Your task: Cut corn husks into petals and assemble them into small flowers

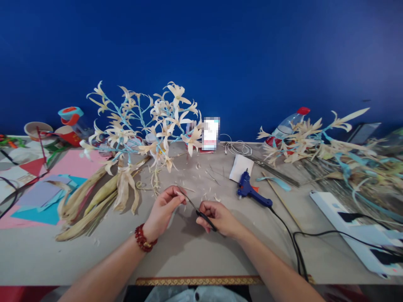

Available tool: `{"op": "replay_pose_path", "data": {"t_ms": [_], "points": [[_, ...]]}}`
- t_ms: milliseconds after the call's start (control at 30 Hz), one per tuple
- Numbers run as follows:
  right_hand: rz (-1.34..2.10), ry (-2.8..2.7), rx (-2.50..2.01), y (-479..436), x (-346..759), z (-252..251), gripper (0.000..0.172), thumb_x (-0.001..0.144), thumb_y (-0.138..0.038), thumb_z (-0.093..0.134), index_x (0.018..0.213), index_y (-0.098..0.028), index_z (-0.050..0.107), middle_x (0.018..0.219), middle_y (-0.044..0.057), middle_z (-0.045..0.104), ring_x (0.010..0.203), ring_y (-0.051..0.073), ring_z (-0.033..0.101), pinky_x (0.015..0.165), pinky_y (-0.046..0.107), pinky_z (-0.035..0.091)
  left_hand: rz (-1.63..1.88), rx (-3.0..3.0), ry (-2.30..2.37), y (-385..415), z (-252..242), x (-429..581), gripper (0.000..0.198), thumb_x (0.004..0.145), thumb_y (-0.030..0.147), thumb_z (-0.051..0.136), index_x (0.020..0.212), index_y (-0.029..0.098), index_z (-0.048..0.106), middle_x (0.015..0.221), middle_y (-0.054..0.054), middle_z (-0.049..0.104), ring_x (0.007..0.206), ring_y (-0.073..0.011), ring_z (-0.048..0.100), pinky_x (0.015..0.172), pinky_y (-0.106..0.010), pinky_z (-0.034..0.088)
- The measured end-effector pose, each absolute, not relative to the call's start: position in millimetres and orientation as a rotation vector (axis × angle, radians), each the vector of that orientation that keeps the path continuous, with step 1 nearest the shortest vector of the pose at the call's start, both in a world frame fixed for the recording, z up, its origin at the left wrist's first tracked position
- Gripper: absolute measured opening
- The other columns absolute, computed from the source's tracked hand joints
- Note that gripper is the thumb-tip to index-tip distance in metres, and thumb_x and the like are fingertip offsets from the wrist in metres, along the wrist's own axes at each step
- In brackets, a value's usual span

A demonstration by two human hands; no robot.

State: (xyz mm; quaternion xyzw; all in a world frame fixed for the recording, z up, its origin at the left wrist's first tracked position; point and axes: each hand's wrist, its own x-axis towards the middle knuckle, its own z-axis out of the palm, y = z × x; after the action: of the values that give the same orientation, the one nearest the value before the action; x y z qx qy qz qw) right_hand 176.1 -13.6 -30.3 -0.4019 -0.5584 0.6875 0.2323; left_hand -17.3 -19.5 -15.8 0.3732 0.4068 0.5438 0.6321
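My left hand (pixel 164 209), with a dark red bead bracelet (pixel 144 240) at the wrist, pinches a small pale piece (pixel 180 193) that looks like dried husk. Black-handled scissors (pixel 206 219) are gripped in my right hand (pixel 222 218), and their blades reach up and left to the pinched fingertips. Whether the blades touch the pale piece I cannot tell. Behind my hands, small pale scraps (pixel 206 195) lie scattered on the grey table (pixel 189 260). To the left rests a bundle of dried corn husks (pixel 102 203).
Husk flowers (pixel 181 119) on blue-wrapped stems stand behind my left hand; more flowers (pixel 310 136) lie at right. A blue glue gun (pixel 253 192) with a black cord sits right of my hands, near a white power strip (pixel 327 212). Coloured paper (pixel 37 214) lies left. A lit phone (pixel 210 134) stands behind.
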Motion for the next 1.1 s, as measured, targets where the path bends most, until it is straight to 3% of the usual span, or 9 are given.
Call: {"op": "replay_pose_path", "data": {"t_ms": [267,600,1100], "points": [[1.945,-1.597,-1.043,-10,184,-24,0.05,0.064,-0.059,0.075,0.069,-0.019,0.047,0.052,-0.005,0.056,0.045,0.008,0.048,0.045,0.019,0.03,1.149,0.941,0.892,-20,-19,-19,0.011,0.077,0.024,0.07,0.075,0.016,0.063,0.085,-0.001,0.062,0.07,-0.0096,0.054,0.069,-0.021,0.042],[1.937,-1.697,-1.088,-6,192,-22,0.047,0.063,-0.05,0.08,0.068,-0.019,0.045,0.052,-0.007,0.053,0.046,0.008,0.046,0.044,0.018,0.029,0.999,0.974,0.934,-19,-16,-22,0.018,0.072,0.029,0.075,0.077,0.015,0.066,0.072,-0.001,0.063,0.065,-0.0115,0.055,0.064,-0.023,0.041],[1.867,-1.751,-1.128,-4,195,-24,0.045,0.063,-0.046,0.081,0.066,-0.02,0.044,0.048,-0.009,0.048,0.045,0.008,0.044,0.043,0.017,0.027,0.962,0.901,0.939,-19,-14,-22,0.015,0.07,0.026,0.076,0.074,0.014,0.068,0.069,-0.001,0.065,0.061,-0.01,0.056,0.064,-0.021,0.041]]}}
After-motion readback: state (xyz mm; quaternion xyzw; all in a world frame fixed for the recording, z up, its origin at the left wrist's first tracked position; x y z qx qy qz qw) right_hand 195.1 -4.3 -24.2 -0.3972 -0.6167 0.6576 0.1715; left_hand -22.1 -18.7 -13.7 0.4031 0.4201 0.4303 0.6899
